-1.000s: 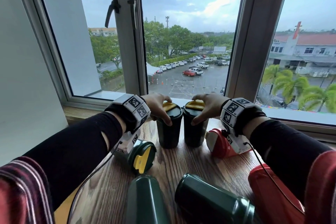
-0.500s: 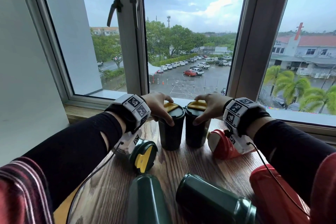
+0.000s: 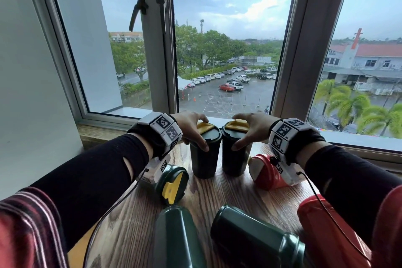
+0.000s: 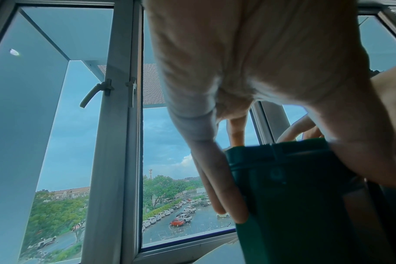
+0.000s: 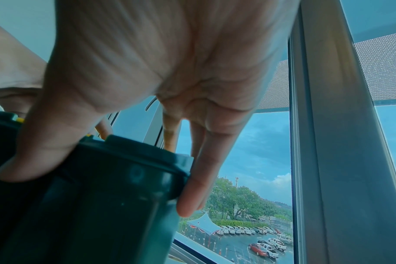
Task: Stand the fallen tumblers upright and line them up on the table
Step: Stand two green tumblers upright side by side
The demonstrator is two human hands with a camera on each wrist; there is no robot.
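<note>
Two dark green tumblers with yellow flip lids stand upright side by side near the window sill. My left hand (image 3: 195, 130) grips the lid rim of the left tumbler (image 3: 203, 159) from above, thumb on the near side. My right hand (image 3: 248, 130) grips the right tumbler (image 3: 233, 159) the same way. The left wrist view shows my left hand (image 4: 289, 151) with fingers down both sides of its tumbler (image 4: 294, 196). In the right wrist view my right hand (image 5: 113, 160) clasps its tumbler (image 5: 90, 205).
Several tumblers lie on their sides on the wooden table (image 3: 219, 193): a green one with a yellow lid (image 3: 171, 183) under my left wrist, two green ones (image 3: 176, 239) (image 3: 256, 239) in front, a red one (image 3: 267, 172) under my right wrist, another red one (image 3: 326, 230) at front right. The window frame (image 3: 165, 50) stands right behind.
Both hands stay on the two upright tumblers. Only the head view has shifted slightly.
</note>
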